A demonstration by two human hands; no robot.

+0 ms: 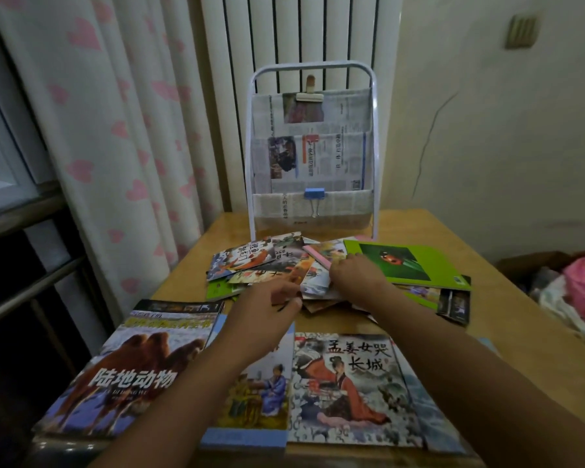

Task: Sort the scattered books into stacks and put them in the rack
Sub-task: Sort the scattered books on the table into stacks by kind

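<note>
The scattered books [267, 265] lie mid-table before the rack [313, 146], directly under both hands: the right hand [355, 276] curls onto a small book's edge, the left hand [271, 300] pinches another, equally near.

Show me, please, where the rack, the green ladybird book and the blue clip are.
rack [375, 146], head view, on its white right upright.
green ladybird book [433, 261], head view, on its bare green cover.
blue clip [314, 193], head view, on its blue body.
</note>
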